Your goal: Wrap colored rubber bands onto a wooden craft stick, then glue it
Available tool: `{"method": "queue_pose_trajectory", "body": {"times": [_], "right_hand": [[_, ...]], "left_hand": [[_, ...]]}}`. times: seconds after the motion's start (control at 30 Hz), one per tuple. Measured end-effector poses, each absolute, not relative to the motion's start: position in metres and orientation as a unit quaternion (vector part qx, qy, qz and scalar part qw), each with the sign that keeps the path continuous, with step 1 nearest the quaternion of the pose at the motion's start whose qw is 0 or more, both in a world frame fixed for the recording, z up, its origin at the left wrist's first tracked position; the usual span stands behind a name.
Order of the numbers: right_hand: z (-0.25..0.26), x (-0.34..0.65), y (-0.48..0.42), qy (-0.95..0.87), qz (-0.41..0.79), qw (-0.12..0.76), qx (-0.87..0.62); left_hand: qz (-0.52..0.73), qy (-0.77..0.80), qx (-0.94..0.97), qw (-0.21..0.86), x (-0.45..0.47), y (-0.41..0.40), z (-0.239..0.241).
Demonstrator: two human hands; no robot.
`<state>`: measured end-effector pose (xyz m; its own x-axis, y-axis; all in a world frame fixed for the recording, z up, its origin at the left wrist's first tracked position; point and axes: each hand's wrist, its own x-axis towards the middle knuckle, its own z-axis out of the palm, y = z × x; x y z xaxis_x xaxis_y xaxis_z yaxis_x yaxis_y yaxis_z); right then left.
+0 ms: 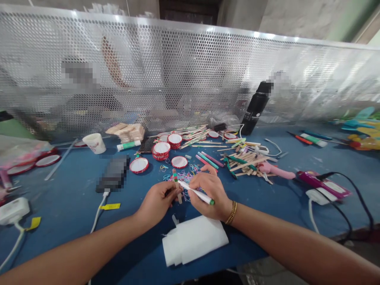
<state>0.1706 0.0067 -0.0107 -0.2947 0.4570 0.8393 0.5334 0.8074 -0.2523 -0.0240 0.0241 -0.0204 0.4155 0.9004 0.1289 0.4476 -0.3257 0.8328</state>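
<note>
A wooden stick (175,176) stands over the blue table (133,253) in front of the person, its long axis running mostly away from the body; its painted red-and-green end points toward the mesh screen (184,79) and leans slightly left, its bare end points back; the left hand (156,201) has thumb and fingers clamped on its middle; the right hand (218,194) has its fingers closed around a white pen (204,196), whose tip points left and away, at the stick, though I cannot tell whether they touch; its green end points right and back; small rubber bands (193,173) lie scattered just beyond the hands; a folded white cloth (196,242) lies nearer the body.
</note>
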Motion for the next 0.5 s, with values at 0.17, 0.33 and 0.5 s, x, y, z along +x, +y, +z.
{"method": "queue_pose_trajectory", "body": {"times": [0.17, 0.33, 0.5], "right_hand": [[-0.0114, 0.1713, 0.0075, -0.803, -0.034, 0.506, -0.313], [-0.0113, 0.1710, 0.0074, -0.805, -0.030, 0.501, -0.315], [-0.0114, 0.1710, 0.0072, -0.806, -0.029, 0.499, -0.316]], "left_hand": [[0.309, 0.447, 0.751, 0.374, -0.0241, 0.0244, -0.0211], [0.309, 0.443, 0.749, 0.384, -0.0239, 0.0250, -0.0210], [0.308, 0.445, 0.748, 0.385, -0.0239, 0.0237, -0.0206]]}}
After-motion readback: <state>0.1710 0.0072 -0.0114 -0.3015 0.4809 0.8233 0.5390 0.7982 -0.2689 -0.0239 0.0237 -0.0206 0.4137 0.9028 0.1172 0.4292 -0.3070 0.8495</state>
